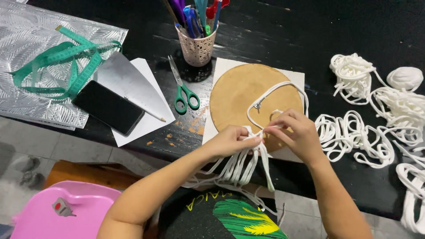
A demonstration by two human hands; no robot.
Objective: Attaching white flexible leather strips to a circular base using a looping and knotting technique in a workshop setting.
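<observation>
Bare black tabletop (336, 31) lies open across the far right side, and a narrower strip runs between the green-handled scissors (182, 88) and the round brown board (248, 95). Loose piles of white cord (376, 119) crowd the right edge. The perforated pink pen cup (197, 46), black phone (108, 107) and green measuring tape (66, 66) block the left.

We see the left hand (232, 140) and the right hand (297, 132) pinching white cotton cord strands (241, 166) together at the near edge of a round tan cork board (241, 93), the strands hanging over the edge of the black wooden table (310, 35). One cord loops up to what seems a small pin (257, 105). Loose piles of white cord (376, 115) lie to the right; green-handled scissors (182, 90), a perforated pink pen cup (197, 48), a black phone (108, 107) and a green measuring tape (66, 66) lie left.
</observation>
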